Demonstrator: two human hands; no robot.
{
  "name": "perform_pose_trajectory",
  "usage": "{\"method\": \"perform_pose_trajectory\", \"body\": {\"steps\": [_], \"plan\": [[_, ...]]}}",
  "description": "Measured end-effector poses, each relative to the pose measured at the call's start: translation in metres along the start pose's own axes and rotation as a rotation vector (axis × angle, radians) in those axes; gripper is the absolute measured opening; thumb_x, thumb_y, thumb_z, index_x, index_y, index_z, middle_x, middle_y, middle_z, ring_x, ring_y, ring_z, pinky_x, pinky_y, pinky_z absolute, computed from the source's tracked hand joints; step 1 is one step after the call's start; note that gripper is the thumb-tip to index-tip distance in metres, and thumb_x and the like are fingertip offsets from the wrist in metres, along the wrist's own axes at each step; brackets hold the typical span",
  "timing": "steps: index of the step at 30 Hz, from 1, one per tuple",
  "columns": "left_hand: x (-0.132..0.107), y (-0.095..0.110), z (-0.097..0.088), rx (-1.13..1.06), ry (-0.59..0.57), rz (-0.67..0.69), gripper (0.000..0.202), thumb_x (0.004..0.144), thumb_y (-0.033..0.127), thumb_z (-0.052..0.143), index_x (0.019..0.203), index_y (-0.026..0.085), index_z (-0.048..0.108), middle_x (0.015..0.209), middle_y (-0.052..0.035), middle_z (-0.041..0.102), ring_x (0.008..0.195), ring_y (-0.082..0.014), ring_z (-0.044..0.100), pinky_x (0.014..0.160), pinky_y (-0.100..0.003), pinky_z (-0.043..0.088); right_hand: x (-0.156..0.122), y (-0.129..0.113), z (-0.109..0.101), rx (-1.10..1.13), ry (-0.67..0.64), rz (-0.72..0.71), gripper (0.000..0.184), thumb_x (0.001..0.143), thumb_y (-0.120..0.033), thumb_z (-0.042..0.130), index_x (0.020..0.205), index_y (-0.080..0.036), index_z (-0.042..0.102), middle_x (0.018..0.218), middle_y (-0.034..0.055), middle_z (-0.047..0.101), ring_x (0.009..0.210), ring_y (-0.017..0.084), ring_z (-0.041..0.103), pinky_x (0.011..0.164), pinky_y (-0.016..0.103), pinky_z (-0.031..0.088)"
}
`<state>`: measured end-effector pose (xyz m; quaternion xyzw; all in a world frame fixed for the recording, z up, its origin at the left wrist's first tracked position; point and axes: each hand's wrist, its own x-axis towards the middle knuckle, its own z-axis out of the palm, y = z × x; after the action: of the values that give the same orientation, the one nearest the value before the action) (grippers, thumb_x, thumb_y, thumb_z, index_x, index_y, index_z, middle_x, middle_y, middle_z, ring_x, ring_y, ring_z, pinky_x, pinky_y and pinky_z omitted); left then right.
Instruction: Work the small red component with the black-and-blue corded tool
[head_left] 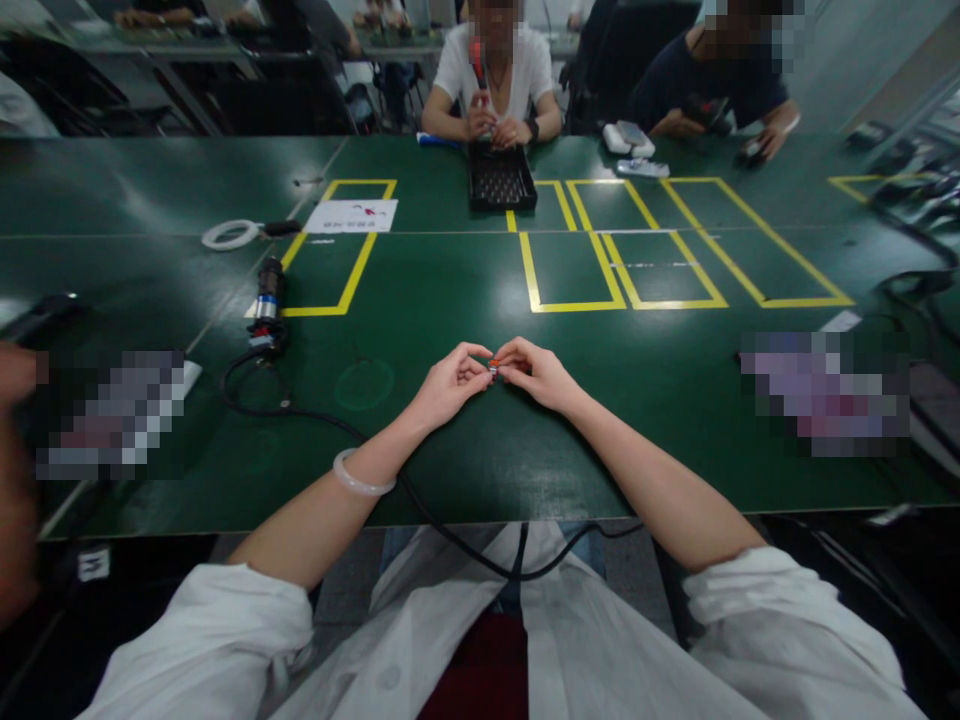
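Note:
Just above the green tabletop (450, 470), my two hands meet in front of me. Between their fingertips is a small part (493, 369) with orange-red and silvery bits, too small to name. My left hand (453, 382) pinches it from the left, thumb and fingers closed. From the other side my right hand (536, 372) grips it too, fingers curled, with more orange-red showing beneath them. Most of the part is hidden by the fingers. A light bangle (364, 475) sits on my left wrist.
A dark cylindrical tool (268, 300) with a black cable (322, 416) lies to the left. A printed card (351, 215), a white coil (230, 235) and yellow tape outlines (574, 305) are farther off. Across the table, a person holds something red behind a black tray (502, 198); another person sits right.

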<state>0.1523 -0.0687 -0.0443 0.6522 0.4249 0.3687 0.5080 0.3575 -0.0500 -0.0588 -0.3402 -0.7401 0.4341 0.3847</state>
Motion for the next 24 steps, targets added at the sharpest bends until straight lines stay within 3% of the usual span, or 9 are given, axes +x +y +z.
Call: {"method": "perform_pose_trajectory", "body": {"steps": [10,18,24], "plan": [[0.0018,-0.0028,-0.0004,-0.012,0.026,-0.005,0.036,0.08,0.034,0.073,0.106,0.015,0.057,0.082,-0.0034,0.068,0.072,-0.0139,0.064,0.07,-0.026,0.048,-0.0007,-0.0082,-0.0012,-0.125,-0.038,-0.044,0.028,0.082,-0.028,0.069,0.107,-0.019,0.057,0.098,0.0034,0.071,0.072,0.013,0.063,0.066,0.027,0.048],[0.001,-0.001,0.0002,-0.023,0.016,-0.011,0.037,0.08,0.036,0.073,0.106,0.015,0.057,0.083,-0.0036,0.067,0.074,-0.0144,0.063,0.07,-0.026,0.046,-0.0009,-0.0106,-0.0017,-0.16,-0.034,-0.056,0.024,0.084,-0.03,0.068,0.104,-0.02,0.058,0.096,0.0035,0.071,0.073,0.014,0.064,0.066,0.028,0.048],[0.0007,0.0032,-0.0028,0.073,0.044,0.02,0.032,0.085,0.036,0.065,0.11,0.016,0.065,0.084,-0.0029,0.062,0.076,-0.0139,0.058,0.071,-0.025,0.044,-0.0007,-0.0096,-0.0034,-0.181,-0.012,-0.059,0.021,0.085,-0.022,0.062,0.106,-0.02,0.057,0.098,0.0035,0.071,0.074,0.014,0.063,0.068,0.028,0.049]]}}
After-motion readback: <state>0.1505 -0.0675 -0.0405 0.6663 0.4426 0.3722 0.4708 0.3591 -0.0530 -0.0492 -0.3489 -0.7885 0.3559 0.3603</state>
